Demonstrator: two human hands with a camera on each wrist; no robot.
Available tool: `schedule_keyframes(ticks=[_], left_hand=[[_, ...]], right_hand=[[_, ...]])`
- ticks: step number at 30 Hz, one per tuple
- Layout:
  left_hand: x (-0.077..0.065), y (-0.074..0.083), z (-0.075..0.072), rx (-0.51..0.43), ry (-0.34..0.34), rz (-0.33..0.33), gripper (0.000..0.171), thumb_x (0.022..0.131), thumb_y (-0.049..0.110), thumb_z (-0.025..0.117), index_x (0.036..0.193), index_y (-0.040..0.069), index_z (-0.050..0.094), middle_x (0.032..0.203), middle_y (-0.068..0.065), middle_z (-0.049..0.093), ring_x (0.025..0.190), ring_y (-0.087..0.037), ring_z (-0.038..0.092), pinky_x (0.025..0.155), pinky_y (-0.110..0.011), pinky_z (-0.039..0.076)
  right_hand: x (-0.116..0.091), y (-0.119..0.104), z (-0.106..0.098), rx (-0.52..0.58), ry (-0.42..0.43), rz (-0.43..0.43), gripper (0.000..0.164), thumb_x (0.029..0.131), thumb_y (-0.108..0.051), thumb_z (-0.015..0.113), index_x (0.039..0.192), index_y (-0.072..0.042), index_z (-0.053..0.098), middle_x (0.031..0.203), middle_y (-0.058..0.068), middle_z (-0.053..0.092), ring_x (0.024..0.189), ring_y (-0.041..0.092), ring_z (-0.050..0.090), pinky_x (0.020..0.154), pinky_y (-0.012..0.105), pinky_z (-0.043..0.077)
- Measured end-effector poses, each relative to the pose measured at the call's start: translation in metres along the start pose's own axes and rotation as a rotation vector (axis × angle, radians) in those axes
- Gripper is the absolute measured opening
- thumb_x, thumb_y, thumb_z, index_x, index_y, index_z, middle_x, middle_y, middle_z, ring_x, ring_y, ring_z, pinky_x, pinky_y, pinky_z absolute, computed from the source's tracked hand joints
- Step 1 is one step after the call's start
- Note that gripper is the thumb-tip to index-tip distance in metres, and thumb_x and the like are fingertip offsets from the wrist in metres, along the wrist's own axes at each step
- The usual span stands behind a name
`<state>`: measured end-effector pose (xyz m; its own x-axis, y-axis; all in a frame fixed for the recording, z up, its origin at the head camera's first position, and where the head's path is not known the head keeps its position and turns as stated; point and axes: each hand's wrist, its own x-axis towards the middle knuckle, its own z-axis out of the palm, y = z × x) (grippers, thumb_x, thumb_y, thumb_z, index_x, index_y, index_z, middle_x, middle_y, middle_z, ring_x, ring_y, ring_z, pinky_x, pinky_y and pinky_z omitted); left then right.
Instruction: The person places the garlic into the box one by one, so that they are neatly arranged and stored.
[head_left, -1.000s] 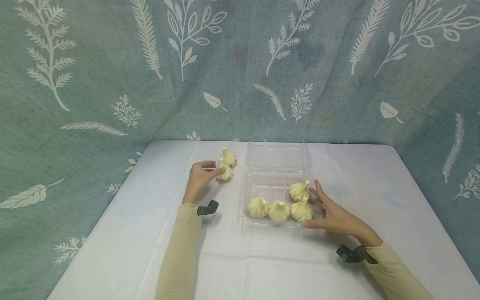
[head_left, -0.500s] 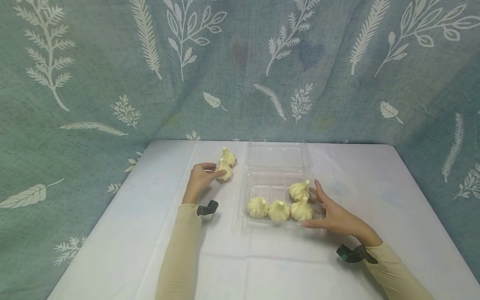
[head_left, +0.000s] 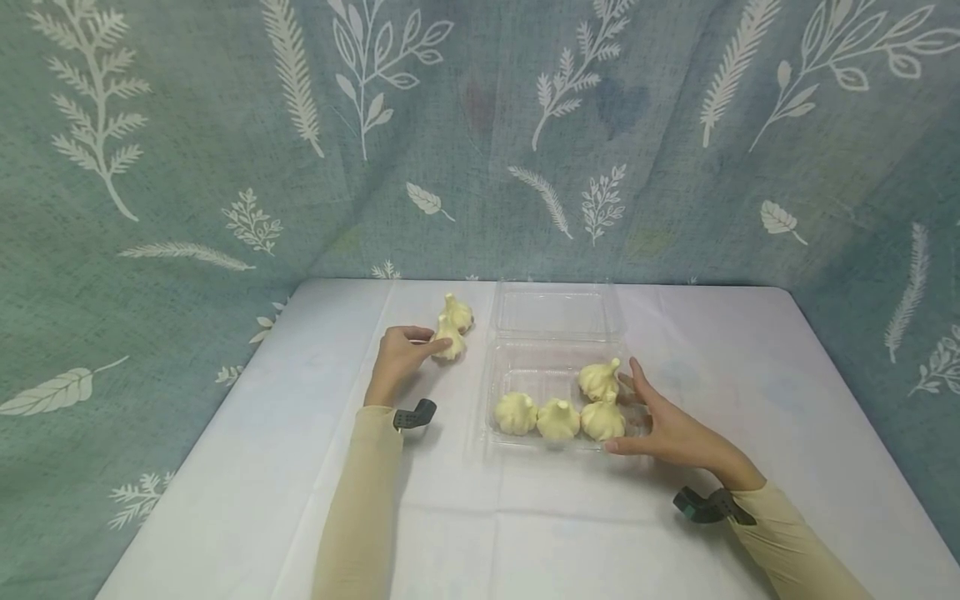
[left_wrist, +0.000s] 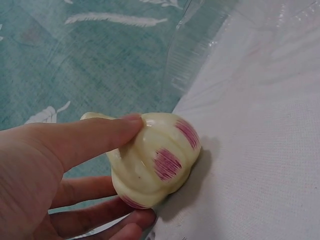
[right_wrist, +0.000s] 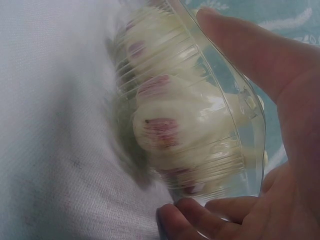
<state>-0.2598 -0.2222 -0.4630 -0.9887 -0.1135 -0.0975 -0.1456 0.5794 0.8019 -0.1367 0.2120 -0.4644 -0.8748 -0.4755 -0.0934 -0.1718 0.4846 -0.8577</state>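
My left hand (head_left: 400, 357) pinches a garlic bulb (left_wrist: 155, 157) between thumb and fingers, left of the container. This bulb is glossy and cream, with purple streaked patches, and its underside is close to the cloth. Right behind it is another garlic bulb (head_left: 458, 312). A clear plastic container (head_left: 517, 360) lies with its lid (head_left: 555, 315) folded back. Several garlic bulbs (head_left: 558, 420) sit inside, three along the front and one behind at the right. My right hand (head_left: 671, 429) holds the container's right end, thumb on the rim (right_wrist: 235, 107) and fingers around the side.
A white cloth (head_left: 570, 533) covers the table. Behind and beside it hangs a blue-green curtain (head_left: 480, 217) with white leaf prints. Each wrist bears a dark camera mount, one on the left (head_left: 415, 415) and one on the right (head_left: 708, 505).
My left fingers have lowered slightly and settled round the nearer garlic bulb. My right hand, the container and the bulbs in it stay where they were.
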Motion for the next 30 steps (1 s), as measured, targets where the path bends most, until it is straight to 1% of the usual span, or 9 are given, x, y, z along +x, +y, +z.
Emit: schedule_keyframes(ticks=[6, 10, 15, 20, 24, 30], left_hand=[[-0.002, 0.001, -0.002, 0.009, -0.002, -0.019, 0.058, 0.083, 0.049, 0.084, 0.119, 0.004, 0.075, 0.136, -0.017, 0.068, 0.124, -0.034, 0.06, 0.107, -0.051, 0.05], [-0.004, 0.002, -0.004, 0.013, -0.004, -0.016, 0.061, 0.083, 0.051, 0.082, 0.122, 0.004, 0.074, 0.139, -0.018, 0.067, 0.127, -0.035, 0.06, 0.108, -0.052, 0.05], [-0.004, 0.006, -0.006, 0.007, 0.006, -0.003, 0.061, 0.083, 0.052, 0.082, 0.121, 0.005, 0.075, 0.135, -0.017, 0.069, 0.119, -0.033, 0.062, 0.102, -0.049, 0.052], [-0.005, 0.01, -0.008, 0.0, 0.007, -0.002, 0.063, 0.083, 0.054, 0.082, 0.123, 0.006, 0.074, 0.127, -0.017, 0.073, 0.114, -0.033, 0.067, 0.099, -0.047, 0.055], [-0.005, 0.013, -0.01, -0.008, 0.013, 0.015, 0.066, 0.082, 0.057, 0.081, 0.124, 0.006, 0.074, 0.127, -0.017, 0.073, 0.114, -0.033, 0.069, 0.098, -0.046, 0.056], [-0.011, 0.024, -0.012, -0.056, 0.032, 0.05, 0.065, 0.081, 0.057, 0.083, 0.121, 0.007, 0.075, 0.123, -0.018, 0.074, 0.116, -0.034, 0.07, 0.099, -0.048, 0.057]], right_hand=[[0.001, 0.003, 0.002, -0.002, 0.006, 0.013, 0.136, 0.085, -0.035, 0.085, 0.161, -0.007, -0.024, 0.173, 0.026, 0.006, 0.151, 0.054, 0.03, 0.113, 0.076, 0.035], [0.0, 0.003, 0.002, -0.005, 0.001, 0.008, 0.136, 0.086, -0.035, 0.085, 0.161, -0.007, -0.025, 0.172, 0.028, 0.005, 0.151, 0.054, 0.03, 0.112, 0.077, 0.035], [0.0, 0.003, 0.001, 0.0, 0.007, 0.008, 0.136, 0.086, -0.034, 0.085, 0.161, -0.008, -0.024, 0.173, 0.027, 0.005, 0.151, 0.053, 0.03, 0.112, 0.077, 0.034], [-0.001, 0.001, 0.0, 0.008, -0.003, -0.01, 0.135, 0.086, -0.032, 0.085, 0.16, -0.005, -0.024, 0.171, 0.03, 0.005, 0.15, 0.055, 0.029, 0.113, 0.075, 0.035], [-0.001, 0.001, 0.0, 0.011, -0.002, -0.016, 0.135, 0.086, -0.03, 0.085, 0.16, -0.005, -0.025, 0.171, 0.031, 0.005, 0.15, 0.055, 0.031, 0.113, 0.075, 0.035], [-0.001, 0.001, -0.001, 0.0, -0.003, -0.015, 0.136, 0.086, -0.031, 0.085, 0.16, -0.006, -0.025, 0.171, 0.03, 0.006, 0.149, 0.055, 0.032, 0.112, 0.075, 0.036]])
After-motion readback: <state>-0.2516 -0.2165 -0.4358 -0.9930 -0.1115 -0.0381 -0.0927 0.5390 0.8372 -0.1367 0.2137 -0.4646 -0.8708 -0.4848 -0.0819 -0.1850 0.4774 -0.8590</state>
